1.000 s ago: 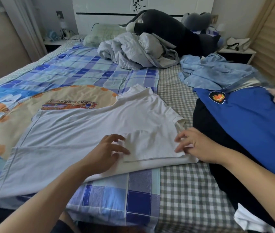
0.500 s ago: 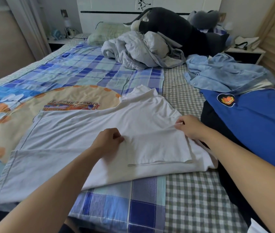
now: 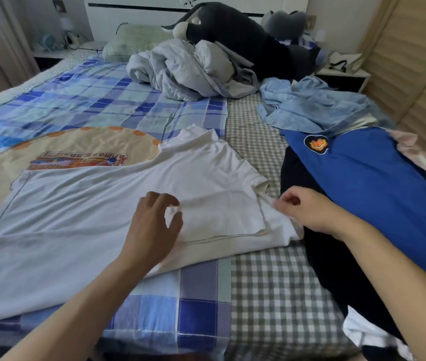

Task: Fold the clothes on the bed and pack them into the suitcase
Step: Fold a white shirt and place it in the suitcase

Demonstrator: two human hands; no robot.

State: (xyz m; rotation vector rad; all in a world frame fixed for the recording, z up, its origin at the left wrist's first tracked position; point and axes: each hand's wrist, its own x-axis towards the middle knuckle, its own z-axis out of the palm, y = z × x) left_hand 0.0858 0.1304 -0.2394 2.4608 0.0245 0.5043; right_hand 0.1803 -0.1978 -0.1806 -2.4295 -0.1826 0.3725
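A white T-shirt lies flat across the bed, its right sleeve folded inward over the body. My left hand is over the shirt's middle, at the inner edge of the folded part, fingers and thumb loosely curved with a gap between them. My right hand is at the shirt's right edge, fingers curled, thumb and forefinger pinching the fabric there. More clothes lie to the right: a blue shirt with a cartoon badge on top of a black garment, and a light blue shirt behind them. No suitcase is in view.
A crumpled grey quilt and dark plush toys lie near the headboard, beside a green pillow. The bed has checked covers. A nightstand stands at the far right, with wooden panelling along the right wall.
My right hand has moved from the shirt's shoulder down to its right edge. My left hand has loosened from a pinch into a curved, open shape. The sleeve fold lies flatter.
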